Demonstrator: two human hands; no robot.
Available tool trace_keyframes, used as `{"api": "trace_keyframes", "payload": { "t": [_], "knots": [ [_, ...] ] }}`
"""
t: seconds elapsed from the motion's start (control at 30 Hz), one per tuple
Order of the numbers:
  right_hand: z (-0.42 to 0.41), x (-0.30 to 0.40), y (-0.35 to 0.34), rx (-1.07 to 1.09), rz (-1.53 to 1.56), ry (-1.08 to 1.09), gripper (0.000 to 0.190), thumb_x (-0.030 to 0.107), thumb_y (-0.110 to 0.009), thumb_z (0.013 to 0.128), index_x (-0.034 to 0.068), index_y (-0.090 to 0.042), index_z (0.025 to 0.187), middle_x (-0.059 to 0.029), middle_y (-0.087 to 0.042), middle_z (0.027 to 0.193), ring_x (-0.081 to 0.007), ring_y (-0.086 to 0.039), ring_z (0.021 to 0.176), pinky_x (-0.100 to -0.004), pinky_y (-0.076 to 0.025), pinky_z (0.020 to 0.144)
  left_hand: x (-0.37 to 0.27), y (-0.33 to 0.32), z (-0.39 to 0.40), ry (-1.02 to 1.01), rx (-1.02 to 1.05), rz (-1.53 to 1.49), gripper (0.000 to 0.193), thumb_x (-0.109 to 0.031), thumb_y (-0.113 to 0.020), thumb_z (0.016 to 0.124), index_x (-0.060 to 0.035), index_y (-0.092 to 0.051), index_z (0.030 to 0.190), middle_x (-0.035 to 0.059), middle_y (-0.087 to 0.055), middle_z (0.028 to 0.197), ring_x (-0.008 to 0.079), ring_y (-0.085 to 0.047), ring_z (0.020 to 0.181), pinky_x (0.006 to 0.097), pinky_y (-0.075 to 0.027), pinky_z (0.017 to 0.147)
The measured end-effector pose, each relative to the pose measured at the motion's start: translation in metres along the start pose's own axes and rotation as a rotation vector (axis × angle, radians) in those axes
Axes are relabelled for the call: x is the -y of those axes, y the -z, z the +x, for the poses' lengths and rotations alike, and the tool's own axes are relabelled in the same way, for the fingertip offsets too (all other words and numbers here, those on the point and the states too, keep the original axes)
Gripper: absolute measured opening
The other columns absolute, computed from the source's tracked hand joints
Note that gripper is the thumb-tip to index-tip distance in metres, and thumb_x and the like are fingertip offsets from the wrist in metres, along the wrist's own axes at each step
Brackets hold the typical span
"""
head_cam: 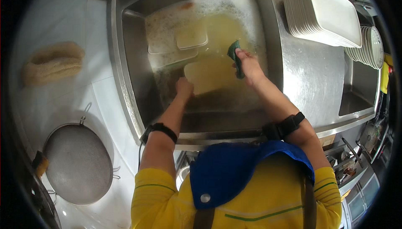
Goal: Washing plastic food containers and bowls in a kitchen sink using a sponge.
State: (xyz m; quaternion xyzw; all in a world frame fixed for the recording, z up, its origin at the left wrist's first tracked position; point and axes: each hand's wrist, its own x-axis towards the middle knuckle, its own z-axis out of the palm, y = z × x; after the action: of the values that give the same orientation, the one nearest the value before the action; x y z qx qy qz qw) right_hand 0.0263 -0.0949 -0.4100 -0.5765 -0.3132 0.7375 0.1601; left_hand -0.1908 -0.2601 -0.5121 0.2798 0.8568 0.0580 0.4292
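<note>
Before me a steel sink (pixel 135 56) holds cloudy, soapy yellowish water. My left hand (pixel 185 87) reaches into it and grips the lower left edge of a pale rectangular plate (pixel 207 75), blurred by the water. In my right hand (pixel 249 64) is a green scouring pad (pixel 235 51), pinched between thumb and fingers above the water, right of that plate. Farther back lie another rectangular plate (pixel 192 37) and a pale plate (pixel 161 45) beside it, both in the water.
On the right counter (pixel 307 72) stand a stack of white rectangular plates (pixel 336 12) and a stack of round dishes (pixel 372 47). Beyond them is a second steel basin (pixel 358 101). At left are a round mesh strainer (pixel 80 164), a tan cloth-like bundle (pixel 55 62) and a sponge (pixel 40 163).
</note>
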Motion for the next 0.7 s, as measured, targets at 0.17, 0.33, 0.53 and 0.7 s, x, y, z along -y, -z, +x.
{"api": "trace_keyframes", "payload": {
  "t": [0.17, 0.33, 0.53, 0.7],
  "knots": [
    [-0.004, -0.001, -0.004, -0.011, 0.036, -0.021, 0.033, 0.033, -0.05, 0.085, 0.007, -0.053, 0.105, -0.0054, -0.055, 0.088, -0.0168, -0.053, 0.071, -0.034, -0.041, 0.054, -0.041, 0.031, -0.047, -0.294, -0.272, 0.347, 0.019, -0.009, -0.051, 0.07, 0.006, -0.058, 0.08, 0.0206, -0.06, 0.077, 0.0328, -0.06, 0.077, 0.0394, -0.047, 0.068],
    [-0.008, -0.012, -0.004, 0.022, 0.009, -0.041, 0.03, 0.031, -0.049, 0.085, 0.006, -0.054, 0.102, -0.006, -0.056, 0.086, -0.0166, -0.052, 0.069, -0.0326, -0.041, 0.054, -0.053, 0.045, -0.068, -0.291, -0.231, -0.132, 0.018, -0.01, -0.056, 0.073, 0.0049, -0.06, 0.081, 0.0208, -0.06, 0.073, 0.0285, -0.061, 0.062, 0.0357, -0.049, 0.063],
    [0.0, -0.03, -0.003, 0.028, -0.123, 0.05, 0.032, 0.03, -0.048, 0.086, 0.002, -0.056, 0.101, -0.0058, -0.056, 0.086, -0.0161, -0.052, 0.07, -0.0325, -0.043, 0.059, -0.06, 0.049, -0.075, -0.065, 0.001, -0.767, 0.013, -0.008, -0.058, 0.078, 0.0026, -0.058, 0.086, 0.0088, -0.06, 0.075, 0.0177, -0.059, 0.065, 0.0322, -0.052, 0.06],
    [-0.01, -0.029, 0.004, -0.073, -0.779, 0.434, 0.033, 0.03, -0.054, 0.081, 0.008, -0.056, 0.106, -0.0107, -0.06, 0.089, -0.0259, -0.056, 0.081, -0.0328, -0.044, 0.072, -0.067, 0.06, -0.081, 0.013, 0.071, -0.995, 0.017, -0.009, -0.058, 0.08, 0.0033, -0.056, 0.091, 0.0108, -0.059, 0.082, 0.0192, -0.059, 0.068, 0.0322, -0.052, 0.066]
  ]
}}
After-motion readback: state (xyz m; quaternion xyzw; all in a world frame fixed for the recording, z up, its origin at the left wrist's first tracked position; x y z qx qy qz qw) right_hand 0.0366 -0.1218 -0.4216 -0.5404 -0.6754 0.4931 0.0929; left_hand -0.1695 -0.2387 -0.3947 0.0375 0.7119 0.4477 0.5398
